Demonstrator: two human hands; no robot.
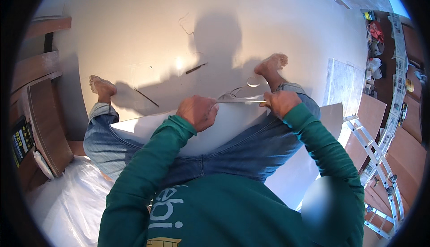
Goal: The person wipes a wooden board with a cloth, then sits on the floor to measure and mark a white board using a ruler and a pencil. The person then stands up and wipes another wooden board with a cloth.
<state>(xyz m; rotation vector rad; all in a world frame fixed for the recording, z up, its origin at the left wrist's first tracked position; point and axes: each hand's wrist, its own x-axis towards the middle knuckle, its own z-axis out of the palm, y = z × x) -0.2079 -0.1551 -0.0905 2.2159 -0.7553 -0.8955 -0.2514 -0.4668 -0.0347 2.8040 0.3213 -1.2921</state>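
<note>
My left hand (197, 112) is closed in front of my lap, its thumb side at one end of a thin, narrow strip (241, 101). My right hand (281, 104) pinches the other end, and the strip runs nearly straight between the two. Just beyond it, a pale thin loop (253, 82) curls near my right foot; whether it belongs to the same strip I cannot tell. A white sheet or panel (224, 121) lies between my spread legs, below the hands, its far edge close to the strip.
On the pale floor lie two dark thin pieces, one ahead (196, 68) and one near my left foot (146, 97), and a thin wire-like strand (183, 24). Brown boards (47, 124) stand at the left above plastic sheeting (76, 202). At the right is an aluminium ladder (374, 153).
</note>
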